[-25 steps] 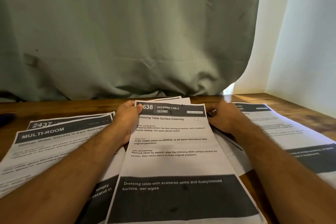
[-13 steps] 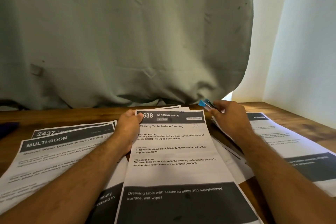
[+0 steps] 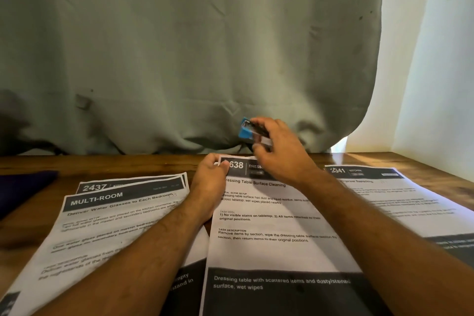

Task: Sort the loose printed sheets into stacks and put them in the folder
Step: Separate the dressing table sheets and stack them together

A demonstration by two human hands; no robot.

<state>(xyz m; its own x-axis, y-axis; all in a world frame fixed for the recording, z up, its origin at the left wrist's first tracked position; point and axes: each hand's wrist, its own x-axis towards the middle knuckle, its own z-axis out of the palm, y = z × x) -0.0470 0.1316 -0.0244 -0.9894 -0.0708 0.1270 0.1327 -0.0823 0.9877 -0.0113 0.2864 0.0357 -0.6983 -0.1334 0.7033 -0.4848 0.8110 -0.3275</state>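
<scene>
Right hand [image 3: 279, 146] has lifted a blue stapler [image 3: 248, 130] off the table, fingers curled round it, above the middle stack [image 3: 269, 226]; left hand [image 3: 210, 182] pinches that stack's far-left corner, likely for stapling

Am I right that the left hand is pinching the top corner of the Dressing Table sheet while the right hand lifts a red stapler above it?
Not quite: the stapler is blue and black, not red, as the head view shows. The rest holds: the left hand pinches the top corner of the Dressing Table sheet, and the right hand holds the stapler above it.
</scene>
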